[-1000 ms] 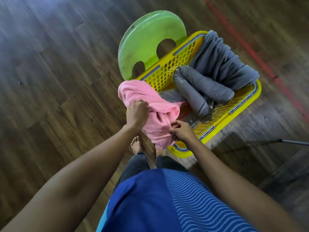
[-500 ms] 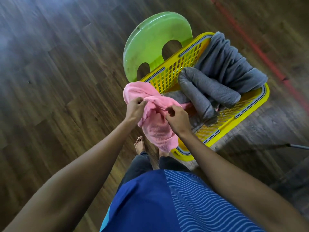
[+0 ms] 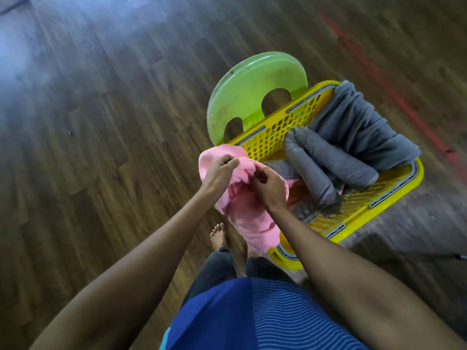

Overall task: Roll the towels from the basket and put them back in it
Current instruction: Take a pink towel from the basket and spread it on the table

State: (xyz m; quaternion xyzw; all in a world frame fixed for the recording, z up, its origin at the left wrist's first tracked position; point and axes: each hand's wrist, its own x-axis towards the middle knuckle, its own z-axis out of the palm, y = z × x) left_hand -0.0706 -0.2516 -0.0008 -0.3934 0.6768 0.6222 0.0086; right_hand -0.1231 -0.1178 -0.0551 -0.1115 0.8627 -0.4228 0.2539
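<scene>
We look down at a pink towel [image 3: 249, 218] that both hands hold in the air, above the near left corner of the yellow basket [image 3: 278, 132]. The left hand [image 3: 219, 173] grasps the upper left part of the towel, with the thumb and fingers pinching a fold of the cloth. The right hand [image 3: 269, 188] is just beside it, its fingers curled around the bunched top edge. The rest of the towel hangs loose below the hands, and its lower end covers the front rim of the basket. A bit of pink also shows inside the basket, next to the right hand. The picture is blurred there, so we cannot say for sure that it belongs to the same towel.

Inside the basket we see two gray rolled towels [image 3: 336, 160] lying side by side. Behind them another gray towel [image 3: 361, 122] lies in loose folds over the far corner and hangs past the rim. The basket sits on a green plastic stool [image 3: 252, 84], which stands on a dark wooden floor [image 3: 101, 160]. On the floor to the right runs a red line [image 3: 394, 97]. Below the hands we see a bare foot [image 3: 218, 234] and a blue striped shirt [image 3: 252, 319].
</scene>
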